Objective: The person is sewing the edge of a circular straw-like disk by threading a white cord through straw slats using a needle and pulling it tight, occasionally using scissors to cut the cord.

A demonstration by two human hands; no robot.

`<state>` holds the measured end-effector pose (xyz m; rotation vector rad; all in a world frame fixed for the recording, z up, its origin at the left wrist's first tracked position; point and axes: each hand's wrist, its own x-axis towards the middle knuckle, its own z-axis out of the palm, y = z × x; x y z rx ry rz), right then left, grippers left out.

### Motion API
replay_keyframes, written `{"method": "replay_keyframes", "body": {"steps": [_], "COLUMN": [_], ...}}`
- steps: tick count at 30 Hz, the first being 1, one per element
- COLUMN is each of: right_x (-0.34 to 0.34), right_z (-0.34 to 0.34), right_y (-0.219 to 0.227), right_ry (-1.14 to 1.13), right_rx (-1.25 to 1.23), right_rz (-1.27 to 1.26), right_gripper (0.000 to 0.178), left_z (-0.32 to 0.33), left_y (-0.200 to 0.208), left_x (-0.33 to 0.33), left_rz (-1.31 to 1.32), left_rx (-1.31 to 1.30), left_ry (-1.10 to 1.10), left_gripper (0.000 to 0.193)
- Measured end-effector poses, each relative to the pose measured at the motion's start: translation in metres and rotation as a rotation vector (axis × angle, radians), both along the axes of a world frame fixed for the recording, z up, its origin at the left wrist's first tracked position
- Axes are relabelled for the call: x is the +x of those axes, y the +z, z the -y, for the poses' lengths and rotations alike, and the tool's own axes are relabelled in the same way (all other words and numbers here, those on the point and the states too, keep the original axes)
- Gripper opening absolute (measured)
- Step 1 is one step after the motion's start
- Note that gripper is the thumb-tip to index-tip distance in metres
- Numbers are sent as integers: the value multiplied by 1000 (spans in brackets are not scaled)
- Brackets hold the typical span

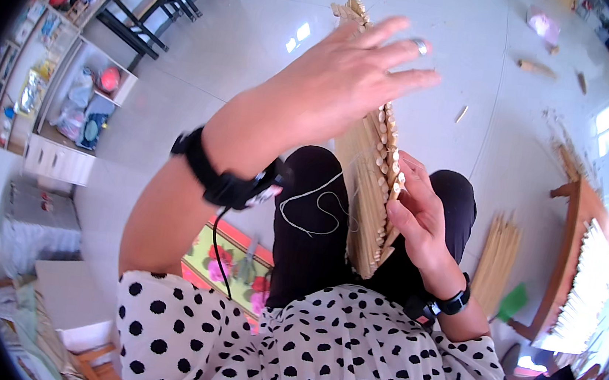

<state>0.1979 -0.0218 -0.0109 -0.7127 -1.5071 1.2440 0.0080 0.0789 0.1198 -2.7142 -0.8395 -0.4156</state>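
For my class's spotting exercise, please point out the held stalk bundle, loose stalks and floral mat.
Stalk bundle (365,210), head view: its flat side.
Loose stalks (497,261), head view: middle of the pile.
Floral mat (229,264), head view: patterned surface.

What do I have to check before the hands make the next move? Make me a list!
1. Right hand holds the straw panel: ok, thumb on its edge.
2. Panel over the lap: ok, it lies lengthwise between the knees.
3. Thread pulled straight: not ok, it curls loosely over the left leg.
4. Left hand has a good grip: cannot tell, it is blurry above the panel and its thumb is hidden.
5. More stalks in sight: ok, a pile lies on the floor at the right.
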Motion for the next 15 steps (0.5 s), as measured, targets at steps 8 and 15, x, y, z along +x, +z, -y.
{"method": "replay_keyframes", "body": {"steps": [8,15], "right_x": [-1,-2], "right_z": [-22,-22], "right_y": [37,48], "right_ry": [42,-626], "right_rx": [-18,332], "right_rz": [215,485], "right_gripper": [41,39], "left_z": [-41,-72], "left_y": [21,14], "left_x": [-11,-62], "left_rz": [-311,-193], "left_rx": [-359,-260], "left_ry": [143,201], "left_gripper": [28,30]}}
